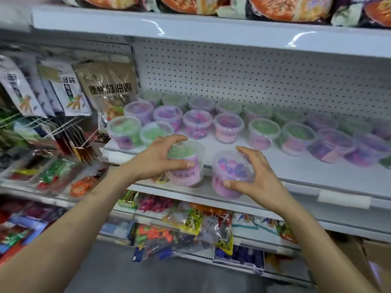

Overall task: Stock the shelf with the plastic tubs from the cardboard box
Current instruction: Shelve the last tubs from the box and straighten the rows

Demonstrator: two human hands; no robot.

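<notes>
Now L hand (pixel 156 159) grips green tub (pixel 187 174), R hand (pixel 261 178) purple tub (pixel 230 168); tub rows (pixel 228 127) behind.

The brown packet (pixel 108 85) hanging at the left carries big black characters: 德州, 1 blurred character, then 油鸡. The white packet (pixel 68 89) beside it shows 面筋 at its top. The green-filled tub (pixel 187 176) in the left grip (pixel 156 159) reads, on its pink side, 衣, 1 unclear character, 珠. The purple-filled tub (pixel 231 168) in the right grip (pixel 260 178) shows 衣 only.
</notes>
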